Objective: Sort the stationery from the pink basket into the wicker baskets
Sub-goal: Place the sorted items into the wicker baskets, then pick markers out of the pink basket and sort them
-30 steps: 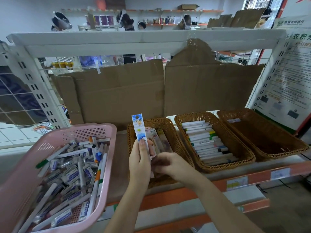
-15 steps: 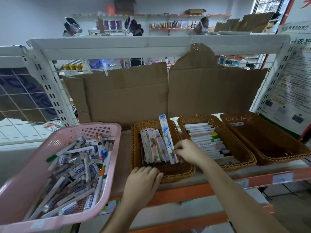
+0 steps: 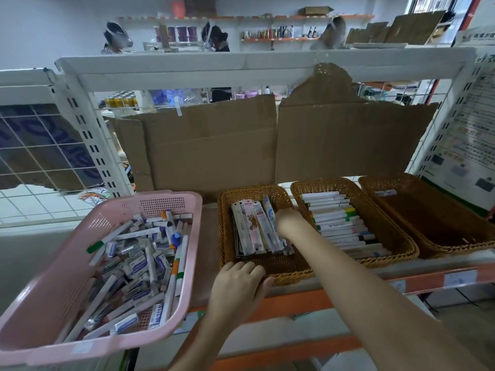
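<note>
A white metal shelf frame (image 3: 257, 66) backed by brown cardboard sheets (image 3: 214, 145), with stocked wall shelves (image 3: 278, 28) beyond.

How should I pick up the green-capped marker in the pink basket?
Pinch the green-capped marker around its white barrel near the cap, coming from above. It lies on top of the pile in the pink basket, cap end sticking out leftward, so that end looks free.
</note>
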Tool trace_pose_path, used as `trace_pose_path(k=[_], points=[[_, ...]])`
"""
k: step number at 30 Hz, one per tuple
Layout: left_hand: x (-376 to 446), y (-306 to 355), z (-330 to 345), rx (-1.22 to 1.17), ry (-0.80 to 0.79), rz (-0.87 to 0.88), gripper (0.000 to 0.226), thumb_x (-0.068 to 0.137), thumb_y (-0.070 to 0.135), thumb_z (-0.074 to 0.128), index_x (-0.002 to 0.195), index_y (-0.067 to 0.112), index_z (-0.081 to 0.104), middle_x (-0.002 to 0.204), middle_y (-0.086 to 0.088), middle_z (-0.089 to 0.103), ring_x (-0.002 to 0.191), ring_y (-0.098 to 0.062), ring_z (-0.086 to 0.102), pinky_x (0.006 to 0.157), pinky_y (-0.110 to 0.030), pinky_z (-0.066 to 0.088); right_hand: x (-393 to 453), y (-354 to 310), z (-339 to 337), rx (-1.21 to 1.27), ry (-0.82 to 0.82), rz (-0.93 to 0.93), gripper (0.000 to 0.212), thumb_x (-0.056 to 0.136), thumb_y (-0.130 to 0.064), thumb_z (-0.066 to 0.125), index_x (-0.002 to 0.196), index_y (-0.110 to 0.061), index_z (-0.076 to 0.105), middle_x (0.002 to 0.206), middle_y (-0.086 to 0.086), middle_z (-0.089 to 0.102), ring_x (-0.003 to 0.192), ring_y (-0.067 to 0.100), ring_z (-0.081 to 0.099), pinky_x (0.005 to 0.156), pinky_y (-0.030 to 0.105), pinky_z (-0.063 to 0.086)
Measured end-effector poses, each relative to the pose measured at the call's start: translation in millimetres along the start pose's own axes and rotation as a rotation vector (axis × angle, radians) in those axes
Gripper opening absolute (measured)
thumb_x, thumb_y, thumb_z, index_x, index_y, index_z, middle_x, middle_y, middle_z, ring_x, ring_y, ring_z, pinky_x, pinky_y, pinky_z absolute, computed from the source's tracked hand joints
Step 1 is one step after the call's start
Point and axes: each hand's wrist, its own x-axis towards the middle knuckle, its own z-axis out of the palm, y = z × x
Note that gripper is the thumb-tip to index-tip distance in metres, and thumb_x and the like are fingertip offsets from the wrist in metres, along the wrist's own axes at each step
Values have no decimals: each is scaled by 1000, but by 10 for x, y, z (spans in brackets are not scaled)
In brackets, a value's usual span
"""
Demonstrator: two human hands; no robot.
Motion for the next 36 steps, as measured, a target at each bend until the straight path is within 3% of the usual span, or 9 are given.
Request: trace_pose_path(k=[2,4,6,11,15,21,25,31,36], points=[[-2,-4,-3,-2,-2,9,36,90,42,38,67,27,61,61,12,57,55,-9,57,53,-22,45,8,-19,37,17,31,24,34,91,4,48,124,0,55,94,10,57,88,22,56,68,26,42],[-2,-4,-5,0,0,17,36,90,42,38,67,27,61,60,12,56,55,-8,57,53,-22,44,0,-47,70,11,58,41,38,92,6,45,129,1,50,118,13,59,105,26,59,70,27,42],[0,-7,-5,-1,-6,24,36,90,42,37,66,27,61,60,12,56,55,-8,56,53,-22,44,-19,-78,119,-42,103,43,37,93,5,42,130,0,50,125,12,57,108,24,58,70,26,42],[1,-24,13,9,-32,40,37,90,43,37,66,28,61,59,13,56,54,-7,55,52,-22,43,-57,-88,174,-133,195,20,31,98,0,36,120,-2,57,118,10,61,104,22,59,68,26,42],[-4,-32,34,4,-54,47,37,90,42,37,64,28,60,59,12,56,52,-7,55,52,-22,43,-157,-11,145,-52,229,-17,27,97,-4,42,119,-3,58,118,11,61,106,25,60,83,31,48],[61,14,-1,-22,-78,-52,30,88,29,52,59,24,58,58,9,59,53,-12,58,53,-24,43,-580,246,349,14,429,-196,18,93,-5,46,105,-7,60,104,10,61,95,26,59,70,30,41],[130,40,2,-16,-233,-226,34,100,36,30,84,25,58,88,6,65,83,-16,61,73,-29,39,-820,379,479,82,508,-307,15,94,-7,46,104,-7,58,106,9,56,102,23,52,77,29,43],[345,130,-128,79,-399,-238,33,100,34,31,105,17,59,102,-3,65,93,-24,61,72,-33,47,-968,561,400,77,504,-387,18,97,-11,44,109,-10,57,110,5,57,105,19,51,83,26,44],[468,24,-549,155,-350,-216,32,99,34,35,106,16,60,101,-3,63,93,-23,59,69,-33,43,-1106,425,178,115,544,-423,17,96,-12,46,109,-10,57,105,4,56,102,19,52,80,27,44]])
